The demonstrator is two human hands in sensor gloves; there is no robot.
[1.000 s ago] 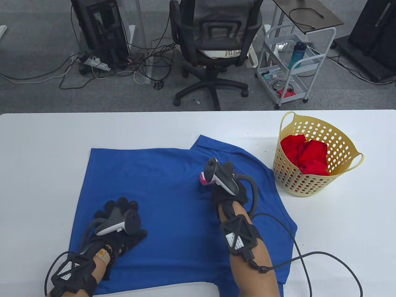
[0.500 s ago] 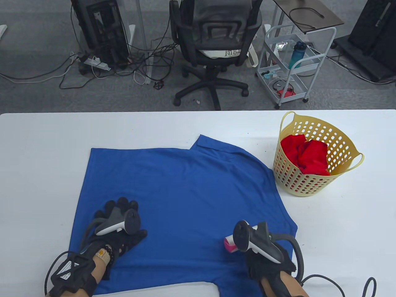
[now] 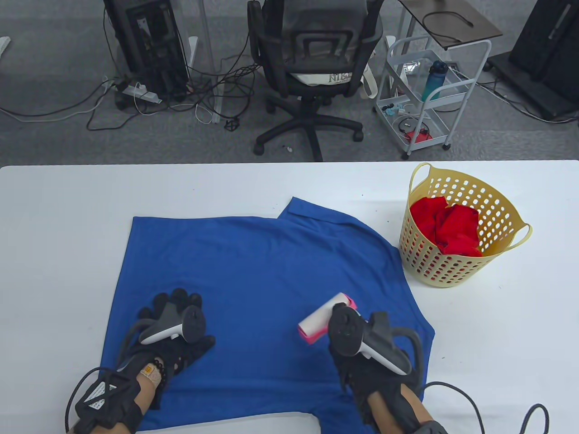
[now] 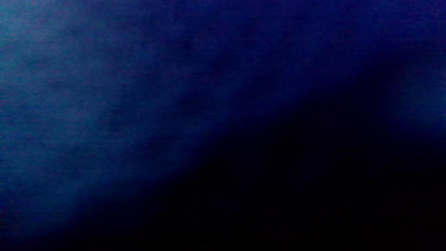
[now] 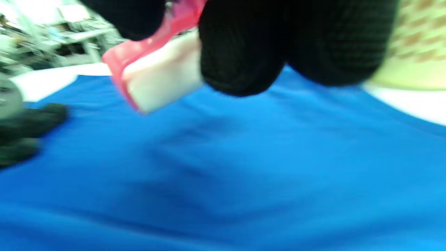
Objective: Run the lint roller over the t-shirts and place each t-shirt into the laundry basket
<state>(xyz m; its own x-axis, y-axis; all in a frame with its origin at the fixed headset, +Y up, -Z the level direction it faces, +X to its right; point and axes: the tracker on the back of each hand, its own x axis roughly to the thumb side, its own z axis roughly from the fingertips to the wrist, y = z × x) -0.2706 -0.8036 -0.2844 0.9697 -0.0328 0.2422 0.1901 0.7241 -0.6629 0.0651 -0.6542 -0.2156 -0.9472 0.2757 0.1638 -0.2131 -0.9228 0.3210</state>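
A blue t-shirt point(image 3: 253, 266) lies spread flat on the white table point(image 3: 68, 212). My left hand point(image 3: 174, 316) rests flat on its lower left part, fingers straight. My right hand point(image 3: 362, 357) grips a pink-and-white lint roller point(image 3: 323, 318) over the shirt's lower right part. In the right wrist view the lint roller point(image 5: 156, 76) hangs just above the blue t-shirt point(image 5: 223, 167), under my curled fingers point(image 5: 240, 45). The left wrist view shows only dark blue t-shirt point(image 4: 104, 104) cloth. A yellow laundry basket point(image 3: 457, 266) at the right holds a red t-shirt point(image 3: 448, 224).
The basket stands just right of the shirt's sleeve. Glove cables point(image 3: 475, 407) trail over the table's front right. Beyond the far edge are an office chair point(image 3: 312, 68) and a white cart point(image 3: 429, 90).
My right hand pulled the lint roller from the shirt's middle down toward the front edge, then moved it back up a little and turned it. The left hand stayed put.
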